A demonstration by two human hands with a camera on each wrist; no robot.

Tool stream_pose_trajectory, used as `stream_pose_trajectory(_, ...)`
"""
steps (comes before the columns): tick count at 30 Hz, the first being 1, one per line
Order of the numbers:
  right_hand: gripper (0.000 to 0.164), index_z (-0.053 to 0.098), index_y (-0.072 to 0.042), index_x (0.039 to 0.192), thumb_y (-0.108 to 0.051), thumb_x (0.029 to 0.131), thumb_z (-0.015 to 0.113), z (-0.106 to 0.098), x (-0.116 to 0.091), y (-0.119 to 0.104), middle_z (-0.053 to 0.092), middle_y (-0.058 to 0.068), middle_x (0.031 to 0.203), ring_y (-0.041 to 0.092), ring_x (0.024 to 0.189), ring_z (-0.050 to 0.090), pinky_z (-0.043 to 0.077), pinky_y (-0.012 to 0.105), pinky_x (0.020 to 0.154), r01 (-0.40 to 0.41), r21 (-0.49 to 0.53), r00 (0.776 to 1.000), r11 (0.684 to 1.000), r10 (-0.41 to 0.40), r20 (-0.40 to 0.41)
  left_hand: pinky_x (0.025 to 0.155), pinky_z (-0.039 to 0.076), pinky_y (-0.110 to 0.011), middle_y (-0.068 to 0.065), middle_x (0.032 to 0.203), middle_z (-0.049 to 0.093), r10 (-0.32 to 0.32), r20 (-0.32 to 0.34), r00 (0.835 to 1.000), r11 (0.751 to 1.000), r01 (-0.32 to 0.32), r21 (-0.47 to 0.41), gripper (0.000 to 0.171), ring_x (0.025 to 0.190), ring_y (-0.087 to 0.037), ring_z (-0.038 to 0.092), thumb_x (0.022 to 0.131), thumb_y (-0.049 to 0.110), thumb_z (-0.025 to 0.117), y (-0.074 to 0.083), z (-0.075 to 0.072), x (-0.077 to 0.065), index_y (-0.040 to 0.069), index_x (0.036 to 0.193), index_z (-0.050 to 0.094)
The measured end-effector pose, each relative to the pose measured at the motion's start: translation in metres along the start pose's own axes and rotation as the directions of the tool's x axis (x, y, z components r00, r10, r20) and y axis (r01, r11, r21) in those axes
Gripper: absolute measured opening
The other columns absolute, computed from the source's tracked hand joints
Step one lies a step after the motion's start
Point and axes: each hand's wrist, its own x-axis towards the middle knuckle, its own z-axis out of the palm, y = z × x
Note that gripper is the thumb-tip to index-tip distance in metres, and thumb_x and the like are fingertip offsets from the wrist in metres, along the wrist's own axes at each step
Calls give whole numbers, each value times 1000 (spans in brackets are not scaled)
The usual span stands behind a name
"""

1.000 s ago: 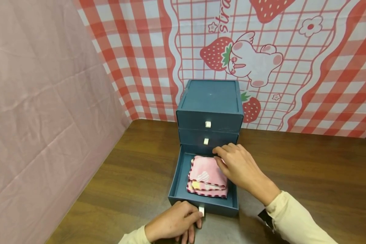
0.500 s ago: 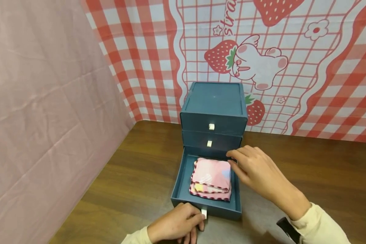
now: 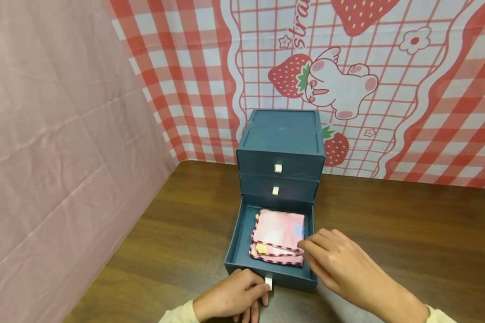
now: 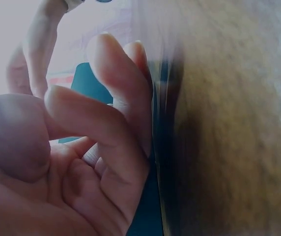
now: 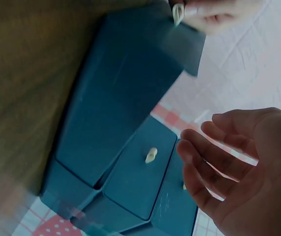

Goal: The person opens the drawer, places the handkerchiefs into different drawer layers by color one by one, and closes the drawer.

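Note:
A dark blue drawer unit (image 3: 283,132) has its bottom drawer (image 3: 236,244) pulled out. Inside lies a small stack of folded pink cloths (image 3: 278,229) with dark red and white edging. My left hand (image 3: 234,294) is at the drawer front, thumb and finger pinching its white pull tab (image 3: 268,282); the tab shows as a loop in the right wrist view. My right hand (image 3: 343,264) hovers over the drawer's right side, fingers loosely bent, close to the cloths' right edge. The right wrist view shows nothing in that hand (image 5: 243,167).
Two upper drawers (image 3: 260,163) are closed, each with a small white tab. The unit stands on a brown wooden table (image 3: 178,224). Behind it hangs a red and white checked strawberry cloth (image 3: 210,89); a plain pink cloth (image 3: 64,134) hangs at the left.
My right hand has drawn back from the rear of the drawer towards its front right side, uncovering the cloths. The left hand and the drawer have stayed put.

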Motion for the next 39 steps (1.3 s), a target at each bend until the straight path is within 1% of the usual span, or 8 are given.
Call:
stream_pose_trajectory(4,48,73,-17,104,-45,105,34,1,-9,-8,65,-12,93,4,82,53,52,26,71,-8,16,998,1000,7,57,29,40,-23,2,50,62,14,9,1000,1000,-14,3,34,35,-4,52,103,20,51,0,-1,0,8,76,66)
stream_pose_trajectory(12,23,73,-21,106,-38,102,56,6,-19,-26,62,-16,92,0,82,50,47,16,69,86,131,991,988,-98,89,29,39,-22,2,50,62,13,15,1000,1000,-13,3,35,35,-4,52,104,20,50,0,-1,1,8,76,67)
stream_pose_trajectory(15,17,71,-20,106,-33,100,62,10,-19,-29,59,-16,87,-3,77,47,41,11,66,131,188,982,973,-153,111,29,39,-22,0,51,62,-1,11,1000,1000,1,1,35,35,-5,52,104,21,51,0,0,0,8,76,67)
stream_pose_trajectory(20,11,71,-16,104,-22,94,70,19,-20,-29,52,-17,76,-7,68,39,34,7,60,126,277,959,953,-189,213,29,38,-22,0,51,62,-9,7,1000,1000,9,-1,35,35,-5,51,104,21,51,1,-1,0,8,75,67)
stream_pose_trajectory(25,11,70,-16,99,-17,89,74,23,-22,-28,46,-18,70,-8,64,35,31,6,56,124,272,956,954,-188,225,29,41,-26,3,50,61,20,11,1000,1000,-20,12,35,35,-3,51,104,21,51,1,-2,-1,8,75,67)
stream_pose_trajectory(31,7,69,-15,98,-17,92,71,22,-21,-29,38,-19,66,-8,60,33,32,7,54,76,291,942,954,-164,291,29,43,-28,4,50,61,38,17,999,999,-39,16,35,34,-3,51,104,22,51,3,-3,-3,8,75,66)
stream_pose_trajectory(34,4,67,-17,94,-18,93,70,22,-21,-30,35,-19,65,-7,58,32,32,8,53,49,297,925,954,-155,346,29,42,-26,4,50,61,34,18,999,999,-34,11,35,35,-3,52,104,22,51,3,-3,-2,8,76,66)
stream_pose_trajectory(39,7,64,-20,90,-23,96,66,24,-22,-32,35,-19,65,-5,56,34,35,11,52,-52,321,861,946,-121,494,29,40,-24,4,50,61,34,18,999,999,-34,3,34,35,-3,52,103,21,51,3,-2,-1,8,76,67)
